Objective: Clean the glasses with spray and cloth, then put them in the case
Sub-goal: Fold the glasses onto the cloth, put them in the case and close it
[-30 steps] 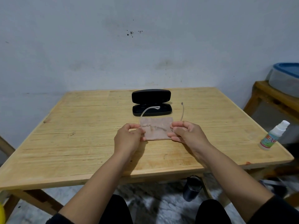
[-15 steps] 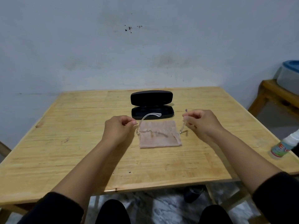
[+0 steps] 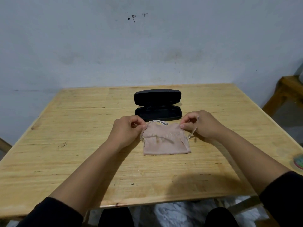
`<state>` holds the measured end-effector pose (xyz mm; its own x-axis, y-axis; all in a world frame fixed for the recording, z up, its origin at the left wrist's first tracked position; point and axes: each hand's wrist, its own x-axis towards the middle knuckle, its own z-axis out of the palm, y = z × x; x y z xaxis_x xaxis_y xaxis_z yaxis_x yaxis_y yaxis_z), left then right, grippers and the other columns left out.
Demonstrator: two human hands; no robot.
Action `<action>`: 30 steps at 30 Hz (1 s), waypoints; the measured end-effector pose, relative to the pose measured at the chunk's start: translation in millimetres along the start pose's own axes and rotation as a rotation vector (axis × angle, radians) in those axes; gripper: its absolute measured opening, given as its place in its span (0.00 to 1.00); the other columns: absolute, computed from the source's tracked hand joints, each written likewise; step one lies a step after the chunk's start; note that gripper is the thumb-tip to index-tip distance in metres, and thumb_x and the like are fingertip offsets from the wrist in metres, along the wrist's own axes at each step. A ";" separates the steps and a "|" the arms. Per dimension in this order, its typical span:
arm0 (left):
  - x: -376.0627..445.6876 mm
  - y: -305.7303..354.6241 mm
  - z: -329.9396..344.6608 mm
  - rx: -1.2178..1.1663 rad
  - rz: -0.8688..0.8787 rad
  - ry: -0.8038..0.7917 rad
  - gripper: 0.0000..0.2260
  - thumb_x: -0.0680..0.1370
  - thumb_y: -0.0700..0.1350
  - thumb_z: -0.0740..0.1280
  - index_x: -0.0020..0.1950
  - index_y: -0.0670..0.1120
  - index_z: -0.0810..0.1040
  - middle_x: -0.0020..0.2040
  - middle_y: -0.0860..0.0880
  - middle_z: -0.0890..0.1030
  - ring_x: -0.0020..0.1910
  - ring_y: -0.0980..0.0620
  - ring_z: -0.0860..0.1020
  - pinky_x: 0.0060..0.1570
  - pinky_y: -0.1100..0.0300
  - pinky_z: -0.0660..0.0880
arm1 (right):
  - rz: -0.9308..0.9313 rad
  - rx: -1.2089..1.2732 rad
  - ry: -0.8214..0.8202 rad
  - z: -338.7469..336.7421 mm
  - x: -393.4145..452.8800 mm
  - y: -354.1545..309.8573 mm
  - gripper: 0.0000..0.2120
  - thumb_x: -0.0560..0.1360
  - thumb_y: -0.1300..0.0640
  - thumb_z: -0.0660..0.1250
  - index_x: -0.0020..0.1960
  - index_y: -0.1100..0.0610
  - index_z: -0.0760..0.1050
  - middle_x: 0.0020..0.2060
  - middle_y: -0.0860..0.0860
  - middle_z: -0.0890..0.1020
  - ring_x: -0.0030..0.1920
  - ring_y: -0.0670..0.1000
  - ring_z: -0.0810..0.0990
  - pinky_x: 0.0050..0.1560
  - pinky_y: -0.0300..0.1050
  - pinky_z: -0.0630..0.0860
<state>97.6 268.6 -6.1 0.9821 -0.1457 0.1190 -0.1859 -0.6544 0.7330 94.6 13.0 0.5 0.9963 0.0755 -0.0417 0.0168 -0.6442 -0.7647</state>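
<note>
glasses (image 3: 157, 124) mostly under cloth (image 3: 165, 143)

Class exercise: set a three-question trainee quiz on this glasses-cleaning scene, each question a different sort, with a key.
1. True or false: the black case on the table is shut.
2. What covers the glasses? A towel; B cloth; C paper.
3. Fill in: the left hand and the right hand both pinch the cloth's ____ corners.

Key: 1 false; 2 B; 3 far.

No legible text. Colourful label on bottle (image 3: 298, 161) at right edge blurred, unreadable.
</note>
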 end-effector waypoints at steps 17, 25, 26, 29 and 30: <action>-16.7 -11.8 -7.4 -0.315 0.238 -0.399 0.19 0.78 0.58 0.54 0.52 0.47 0.78 0.42 0.47 0.84 0.46 0.45 0.79 0.51 0.52 0.73 | 0.011 0.382 -0.401 -10.3 -15.9 -3.7 0.23 0.74 0.40 0.56 0.40 0.57 0.80 0.43 0.58 0.86 0.40 0.54 0.72 0.41 0.44 0.65; -27.2 -12.2 -19.9 -0.334 0.223 -0.204 0.04 0.74 0.47 0.66 0.46 0.50 0.80 0.40 0.61 0.81 0.34 0.66 0.76 0.38 0.74 0.69 | -0.020 0.668 -0.120 -21.7 -38.7 16.1 0.04 0.70 0.60 0.71 0.45 0.57 0.79 0.45 0.57 0.85 0.45 0.55 0.78 0.41 0.42 0.69; -29.7 -13.6 -19.6 -0.321 0.233 -0.201 0.04 0.73 0.44 0.67 0.47 0.49 0.80 0.39 0.60 0.81 0.32 0.67 0.75 0.36 0.75 0.68 | -0.027 0.658 -0.116 -22.6 -43.9 17.2 0.04 0.71 0.62 0.70 0.46 0.58 0.79 0.45 0.57 0.85 0.43 0.51 0.80 0.41 0.40 0.70; -35.1 -15.1 -17.6 -0.287 0.247 -0.185 0.05 0.71 0.44 0.69 0.46 0.46 0.81 0.40 0.56 0.82 0.30 0.67 0.74 0.35 0.76 0.67 | -0.054 0.601 -0.081 -19.8 -54.7 17.3 0.05 0.72 0.68 0.67 0.47 0.62 0.77 0.45 0.57 0.85 0.36 0.43 0.80 0.35 0.33 0.74; -35.6 -15.3 -16.5 -0.283 0.244 -0.170 0.07 0.71 0.46 0.69 0.46 0.46 0.82 0.41 0.55 0.83 0.31 0.67 0.75 0.35 0.75 0.68 | -0.064 0.593 -0.063 -17.9 -55.9 16.9 0.05 0.72 0.69 0.67 0.47 0.63 0.77 0.45 0.57 0.85 0.37 0.43 0.81 0.35 0.32 0.74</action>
<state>66.0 296.1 -10.5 0.8872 -0.4071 0.2172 -0.3740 -0.3587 0.8553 40.6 -15.8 1.4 0.9877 0.1564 -0.0083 0.0082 -0.1040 -0.9945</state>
